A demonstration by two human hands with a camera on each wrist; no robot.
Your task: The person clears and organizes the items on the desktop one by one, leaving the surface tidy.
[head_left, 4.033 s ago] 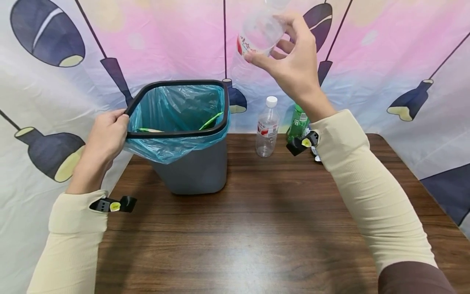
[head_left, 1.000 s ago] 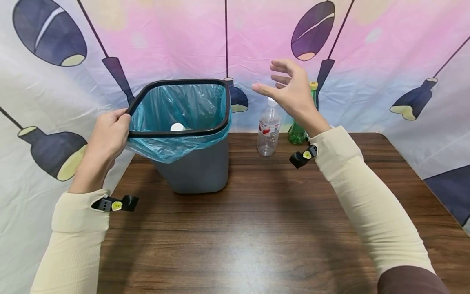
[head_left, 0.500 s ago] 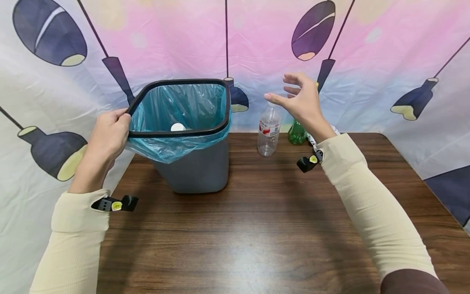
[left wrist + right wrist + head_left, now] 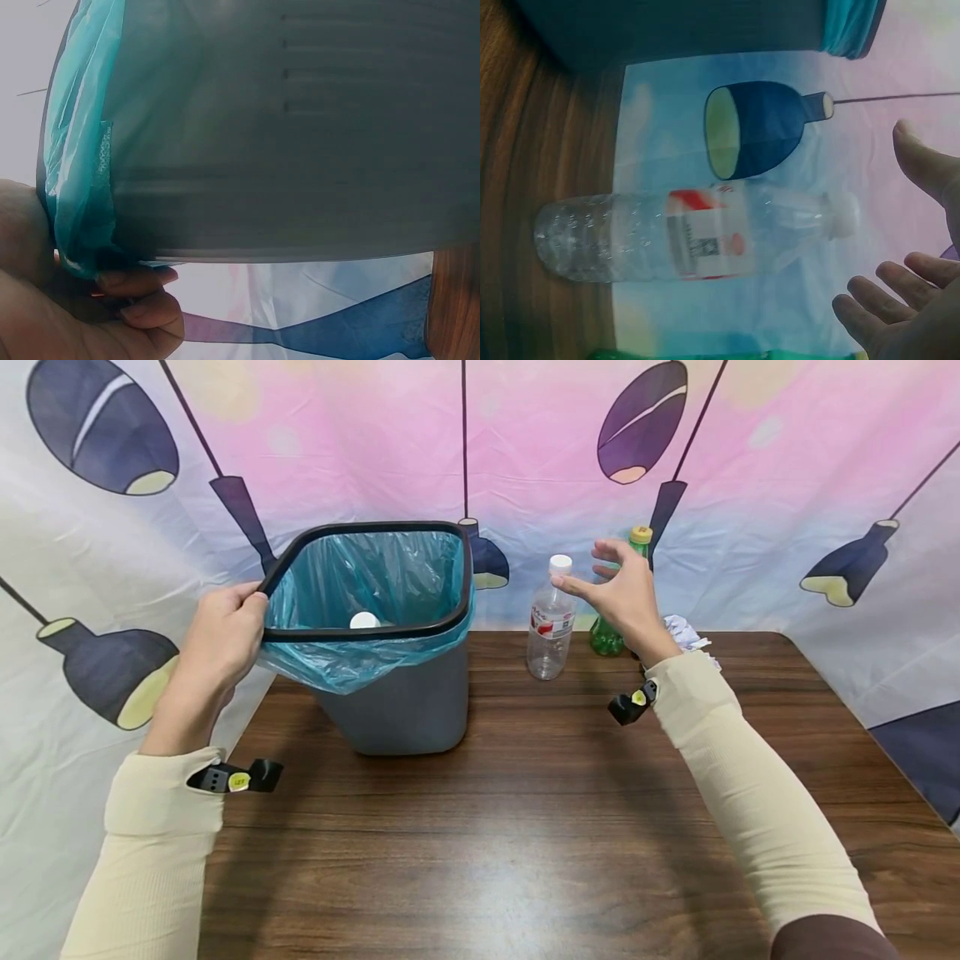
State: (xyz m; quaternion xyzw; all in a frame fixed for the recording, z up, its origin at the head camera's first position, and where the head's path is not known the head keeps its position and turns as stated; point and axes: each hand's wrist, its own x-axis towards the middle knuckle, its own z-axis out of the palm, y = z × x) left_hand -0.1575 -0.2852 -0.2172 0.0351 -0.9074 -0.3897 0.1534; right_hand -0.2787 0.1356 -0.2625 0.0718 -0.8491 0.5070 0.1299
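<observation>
At the left, my left hand (image 4: 223,635) grips the black rim (image 4: 360,633) of a grey trash can (image 4: 405,702) lined with a blue-green bag (image 4: 337,664). In the left wrist view its fingers (image 4: 146,307) curl under that rim. A white bottle cap (image 4: 364,620) shows inside the can. My right hand (image 4: 626,597) is beside the neck of an upright clear plastic bottle (image 4: 550,631), thumb and fingers spread. The right wrist view shows a gap between that hand and the white cap (image 4: 844,215). Behind the hand stands a green bottle (image 4: 606,637) with a yellow cap, partly hidden.
Crumpled white paper (image 4: 684,633) lies behind the right wrist. The brown wooden table (image 4: 510,827) reaches back to a patterned cloth (image 4: 375,443) that hangs behind everything.
A clear bottle held by my right hand 4 s ago has left it, and a white cap now shows in the can. The right hand has lowered towards the standing bottle. My left hand stays put.
</observation>
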